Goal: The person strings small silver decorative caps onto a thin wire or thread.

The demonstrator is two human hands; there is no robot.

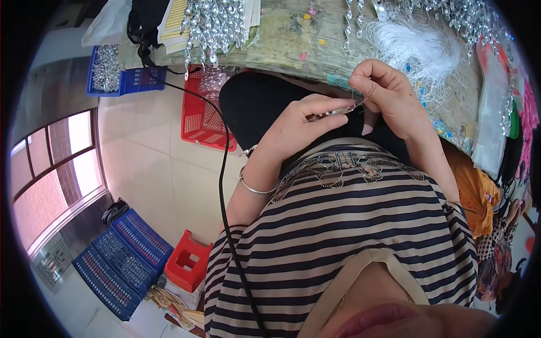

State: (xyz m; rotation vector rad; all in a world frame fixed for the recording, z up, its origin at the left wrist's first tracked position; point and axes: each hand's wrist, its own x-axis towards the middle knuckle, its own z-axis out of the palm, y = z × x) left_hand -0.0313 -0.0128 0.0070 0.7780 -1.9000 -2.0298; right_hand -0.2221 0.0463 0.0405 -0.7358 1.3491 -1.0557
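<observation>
Both hands are held close together in front of my chest, by the near edge of the table. Between the thumb and fingers of my left hand [304, 125] is a small shiny silver piece [326, 116]; its exact kind is partly hidden by the fingers. My right hand [394, 101] is closed, thumb and forefinger pinched on a thin thread [353, 94] that runs down toward the left fingertips. A dark thin strand also shows between the two hands. Strings of clear silvery beads [217, 28] hang over the table edge beyond my left hand.
A tangle of white thread [414, 48] lies on the stained table [287, 42]. More bead strings [468, 19] are at the far right, near a plastic bag [489, 129]. A blue crate [132, 78], red basket [194, 121] and red stool [189, 260] stand left. A black cable [224, 186] crosses.
</observation>
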